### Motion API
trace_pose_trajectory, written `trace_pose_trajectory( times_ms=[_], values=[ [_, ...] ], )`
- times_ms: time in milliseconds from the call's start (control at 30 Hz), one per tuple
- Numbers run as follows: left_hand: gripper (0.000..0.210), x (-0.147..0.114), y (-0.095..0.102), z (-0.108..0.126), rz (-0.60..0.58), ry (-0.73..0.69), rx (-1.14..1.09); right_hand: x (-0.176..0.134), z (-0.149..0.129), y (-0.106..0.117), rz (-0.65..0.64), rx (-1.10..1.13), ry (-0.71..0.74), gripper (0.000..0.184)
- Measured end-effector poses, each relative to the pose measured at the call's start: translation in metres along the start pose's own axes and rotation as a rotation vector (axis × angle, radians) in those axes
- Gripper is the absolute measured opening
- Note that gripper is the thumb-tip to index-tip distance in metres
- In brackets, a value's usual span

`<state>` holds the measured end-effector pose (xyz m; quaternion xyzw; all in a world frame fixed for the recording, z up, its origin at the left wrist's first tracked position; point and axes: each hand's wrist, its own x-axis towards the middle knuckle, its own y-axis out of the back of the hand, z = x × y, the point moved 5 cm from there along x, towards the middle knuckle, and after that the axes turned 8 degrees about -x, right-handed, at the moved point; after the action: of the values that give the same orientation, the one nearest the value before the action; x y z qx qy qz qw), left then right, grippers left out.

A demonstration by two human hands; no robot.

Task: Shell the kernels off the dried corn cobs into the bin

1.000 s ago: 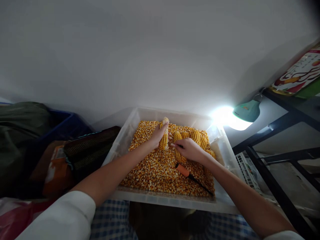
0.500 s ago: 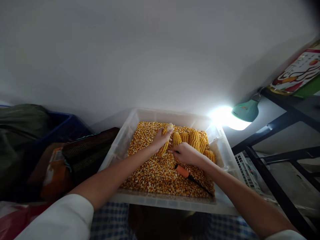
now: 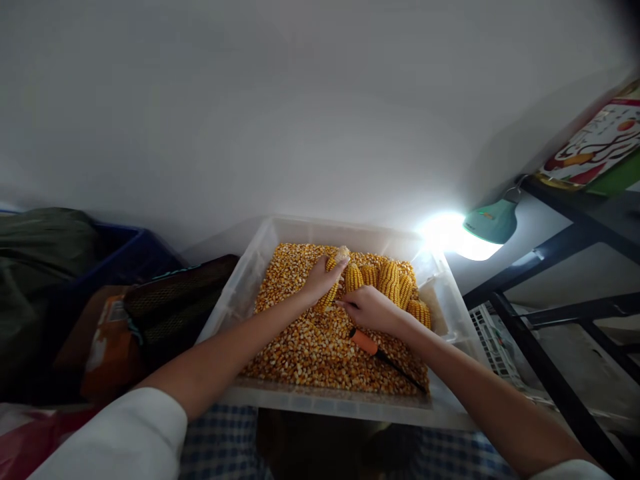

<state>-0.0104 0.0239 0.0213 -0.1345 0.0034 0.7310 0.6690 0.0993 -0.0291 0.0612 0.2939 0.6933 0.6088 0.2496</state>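
Note:
My left hand (image 3: pixel 319 277) is wrapped round an ear of corn (image 3: pixel 329 293), tilted, its pale butt end pointing up and away. Close beside it, my right hand (image 3: pixel 373 307) is closed, with a thin dark tool (image 3: pixel 353 305) showing between its fingers; the rest of that tool is hidden in the palm. The tool's tip is at or very near the ear's lower part. Loose corn kernels (image 3: pixel 300 347) fill the clear plastic bin (image 3: pixel 325 398) under both hands. Several whole ears of corn (image 3: pixel 389 280) lie on the kernels behind my right hand.
A screwdriver-like tool with an orange handle (image 3: pixel 364 342) lies on the kernels at the bin's front right. A lit green lamp (image 3: pixel 493 223) hangs from a dark metal rack (image 3: pixel 530 313) on the right. Left of the bin are a dark mesh bag (image 3: pixel 185 300) and a blue crate (image 3: pixel 135 250).
The left hand and the ear have shifted very slightly to the right. The right hand stays almost in place, still by the ear.

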Motion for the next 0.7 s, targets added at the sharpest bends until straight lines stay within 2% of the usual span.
trace_pose_trajectory(
  times_ms=[200, 400, 700],
  values=[
    [0.044, 0.002, 0.003, 0.011, 0.037, -0.202, 0.243, 0.002, 0.006, 0.000, 0.000, 0.016, -0.032, 0.037],
    [0.042, 0.003, 0.002, 0.023, -0.001, -0.307, 0.273, 0.002, 0.010, 0.000, 0.012, 0.044, -0.068, 0.036],
    [0.044, 0.003, 0.002, 0.019, -0.004, -0.268, 0.240, 0.003, 0.010, -0.001, 0.030, 0.064, -0.070, 0.037]
  ],
)
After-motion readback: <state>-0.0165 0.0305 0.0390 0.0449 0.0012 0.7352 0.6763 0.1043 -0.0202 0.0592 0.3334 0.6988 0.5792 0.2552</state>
